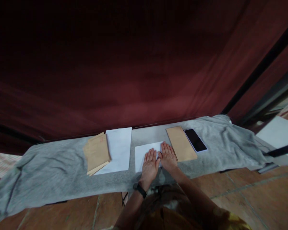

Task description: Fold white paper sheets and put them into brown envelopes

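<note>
A white sheet of paper (139, 156) lies on the cloth in front of me, and both my hands rest flat on it. My left hand (149, 164), with a dark band at the wrist, has its fingers stretched out over the middle of the sheet. My right hand (168, 157) lies along the sheet's right side, fingers extended, its thumb close to the left thumb. Just right of it is a brown envelope (182, 143), partly behind the hand's edge. Neither hand grips anything.
A pile of brown envelopes (97, 153) overlaps larger white paper (120, 148) on the left. A phone (195, 140) with a dark screen lies beside the right envelope. Grey cloth (55, 166) covers the narrow bench. A dark red panel (144, 89) rises behind; tiled floor (230, 188) shows below.
</note>
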Demonstrator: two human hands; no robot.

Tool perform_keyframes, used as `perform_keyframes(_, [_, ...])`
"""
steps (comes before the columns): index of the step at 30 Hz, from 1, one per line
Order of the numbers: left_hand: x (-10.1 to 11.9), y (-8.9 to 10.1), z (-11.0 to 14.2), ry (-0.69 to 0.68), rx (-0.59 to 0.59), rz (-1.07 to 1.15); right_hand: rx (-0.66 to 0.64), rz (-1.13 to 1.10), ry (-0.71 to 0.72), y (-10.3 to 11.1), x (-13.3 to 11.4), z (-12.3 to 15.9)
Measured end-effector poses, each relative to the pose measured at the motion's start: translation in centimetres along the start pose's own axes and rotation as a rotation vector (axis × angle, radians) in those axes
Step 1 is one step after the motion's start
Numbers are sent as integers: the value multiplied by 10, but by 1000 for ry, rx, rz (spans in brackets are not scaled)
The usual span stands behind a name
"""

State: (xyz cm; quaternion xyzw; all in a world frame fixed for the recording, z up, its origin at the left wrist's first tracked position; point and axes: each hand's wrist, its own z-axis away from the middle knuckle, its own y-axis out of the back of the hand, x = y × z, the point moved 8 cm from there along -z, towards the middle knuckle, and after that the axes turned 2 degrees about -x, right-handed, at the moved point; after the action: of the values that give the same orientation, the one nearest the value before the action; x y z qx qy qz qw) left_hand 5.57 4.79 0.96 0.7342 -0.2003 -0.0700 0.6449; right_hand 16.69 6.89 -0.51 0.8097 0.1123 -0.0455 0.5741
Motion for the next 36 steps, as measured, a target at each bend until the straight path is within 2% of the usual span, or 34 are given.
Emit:
perform_keyframes(4, [0,0,-2,-10,-29,-19,11,-2,16,0,0,1])
perform_keyframes(11, [-14,-1,-14,35,-33,-42,22,-17,-3,6,0,-1])
perform_keyframes(16, [-31,-1,-18,115,-33,-48,12,-11,7,7,-1,-1])
perform_keyframes(22, [-56,6,-8,231,22,-80,20,-7,14,6,0,1])
perform_keyframes(29, [-58,7,-3,259,41,-87,5,9,5,7,0,-2])
perform_keyframes(33, [-58,7,-3,263,34,-89,-49,-12,0,3,-12,-10])
perform_keyframes(36, [-58,8,-3,264,16,-98,-104,-80,100,-3,-35,-13])
